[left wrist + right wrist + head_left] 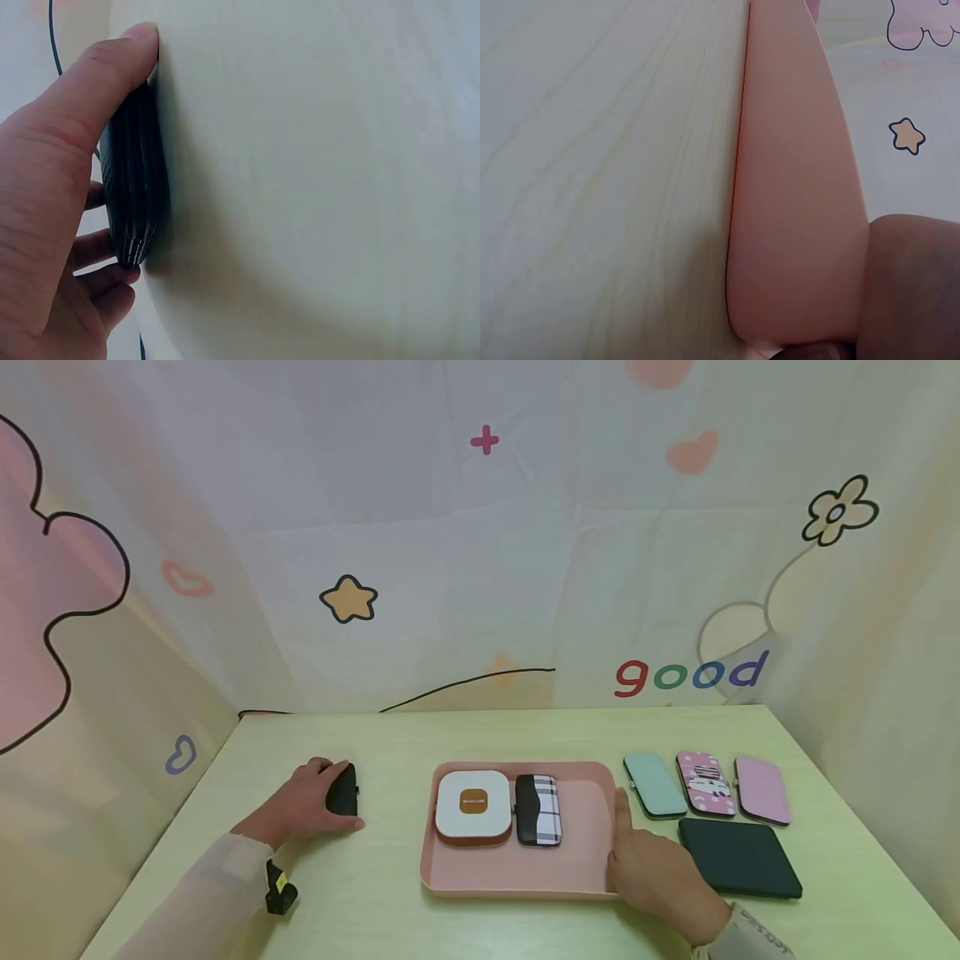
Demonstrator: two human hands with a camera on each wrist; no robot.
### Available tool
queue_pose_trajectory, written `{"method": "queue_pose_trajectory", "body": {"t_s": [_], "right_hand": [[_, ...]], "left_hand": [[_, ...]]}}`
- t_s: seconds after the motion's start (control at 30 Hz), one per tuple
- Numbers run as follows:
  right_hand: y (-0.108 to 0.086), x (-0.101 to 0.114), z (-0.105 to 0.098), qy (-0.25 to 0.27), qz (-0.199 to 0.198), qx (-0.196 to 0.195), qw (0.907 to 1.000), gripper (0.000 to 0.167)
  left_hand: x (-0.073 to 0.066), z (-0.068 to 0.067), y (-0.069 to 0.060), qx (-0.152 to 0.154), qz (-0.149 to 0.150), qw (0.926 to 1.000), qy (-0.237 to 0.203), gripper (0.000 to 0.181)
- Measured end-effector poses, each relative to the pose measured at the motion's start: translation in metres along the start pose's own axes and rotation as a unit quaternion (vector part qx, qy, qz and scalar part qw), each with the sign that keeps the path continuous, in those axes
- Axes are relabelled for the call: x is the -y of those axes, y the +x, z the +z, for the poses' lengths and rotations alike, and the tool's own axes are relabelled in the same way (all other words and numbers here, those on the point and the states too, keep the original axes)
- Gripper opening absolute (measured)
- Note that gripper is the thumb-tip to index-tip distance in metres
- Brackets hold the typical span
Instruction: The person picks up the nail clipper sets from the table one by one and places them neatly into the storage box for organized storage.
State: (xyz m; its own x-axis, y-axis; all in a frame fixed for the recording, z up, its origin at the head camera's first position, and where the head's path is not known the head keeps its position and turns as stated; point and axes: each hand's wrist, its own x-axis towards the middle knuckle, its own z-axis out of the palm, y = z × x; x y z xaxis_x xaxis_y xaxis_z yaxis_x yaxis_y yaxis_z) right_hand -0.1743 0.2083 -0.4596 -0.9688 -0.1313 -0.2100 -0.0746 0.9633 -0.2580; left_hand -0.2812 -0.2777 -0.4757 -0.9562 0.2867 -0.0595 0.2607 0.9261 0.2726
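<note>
My left hand [296, 806] grips a small black case [342, 792] at the left of the table, thumb on its near end and fingers round the far end. In the left wrist view the black case stands on its edge, seen side-on. My right hand [656, 868] holds the right side of a pink tray [517, 877], with the index finger stretched along the rim. Inside the tray, a white rounded manicure box [491, 818] sits at the left. Beside it is a black-and-plaid case [550, 810].
Right of the tray lie a mint case [655, 785], a pink patterned case [705, 783] and a plain pink case [762, 788] in a row. A larger black case [741, 857] lies nearer, close to my right hand. A printed curtain [450, 568] hangs behind the table.
</note>
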Motion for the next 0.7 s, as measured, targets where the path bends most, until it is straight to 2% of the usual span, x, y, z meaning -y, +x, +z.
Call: {"method": "queue_pose_trajectory", "body": {"t_s": [0.17, 0.37, 0.7], "right_hand": [[0.0, 0.0, 0.0, 0.003, 0.0, 0.002, 1.0, 0.086], [-0.001, 0.0, 0.0, 0.003, -0.002, -0.003, 1.0, 0.086], [-0.001, 0.0, 0.0, 0.006, -0.004, -0.003, 1.0, 0.086]], "left_hand": [[0.0, 0.004, -0.002, -0.017, 0.009, 0.9996, 0.019, 0.113], [-0.007, 0.007, -0.006, -0.032, 0.025, 0.9987, 0.03, 0.113], [-0.032, 0.002, -0.012, -0.06, 0.057, 0.9955, 0.045, 0.103]]}}
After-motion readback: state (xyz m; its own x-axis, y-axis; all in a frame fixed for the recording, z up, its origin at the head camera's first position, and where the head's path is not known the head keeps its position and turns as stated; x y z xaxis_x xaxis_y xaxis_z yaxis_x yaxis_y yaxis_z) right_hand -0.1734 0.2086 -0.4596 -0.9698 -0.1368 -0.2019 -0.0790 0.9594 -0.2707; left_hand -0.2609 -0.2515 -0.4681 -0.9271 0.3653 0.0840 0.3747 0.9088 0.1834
